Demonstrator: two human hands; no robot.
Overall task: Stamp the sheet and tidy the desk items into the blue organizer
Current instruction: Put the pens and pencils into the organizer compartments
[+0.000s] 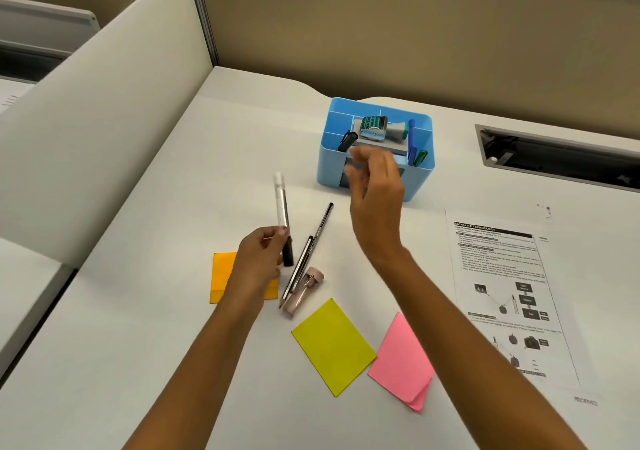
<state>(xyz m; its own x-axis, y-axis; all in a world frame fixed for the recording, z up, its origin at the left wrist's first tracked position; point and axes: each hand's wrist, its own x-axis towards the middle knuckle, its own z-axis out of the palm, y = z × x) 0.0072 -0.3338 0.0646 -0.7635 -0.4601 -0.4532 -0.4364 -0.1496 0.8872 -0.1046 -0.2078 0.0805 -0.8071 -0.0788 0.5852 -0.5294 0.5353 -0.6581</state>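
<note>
The left hand (258,254) pinches one clear white-capped pen (281,204). The right hand (375,186) hovers empty, fingers loosely spread, before the blue plastic organizer (420,169) holding one stamp (375,127). Two black pencils (311,245), three sticky pads and one printed sheet (509,297) lie on the near desk.

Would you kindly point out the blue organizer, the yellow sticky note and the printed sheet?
blue organizer (420,169): head view, front right wall.
yellow sticky note (333,347): head view, middle of its face.
printed sheet (498,269): head view, text block.
</note>
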